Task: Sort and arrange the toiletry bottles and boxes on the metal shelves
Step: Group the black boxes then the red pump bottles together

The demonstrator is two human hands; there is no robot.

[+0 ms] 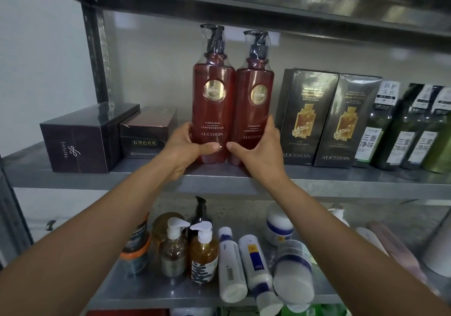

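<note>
Two tall glossy red pump bottles stand upright on the steel shelf [146, 176]; left hand [185, 144] grips the left bottle [211, 101], right hand [258, 147] the right bottle [253, 105].

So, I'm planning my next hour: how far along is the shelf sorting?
Upper shelf looks mostly done: black boxes and green bottles stand in rows. In hand: left hand and right hand each grip one of two red bottles, side by side. Left: the lower shelf, where white bottles lie tipped.
</note>
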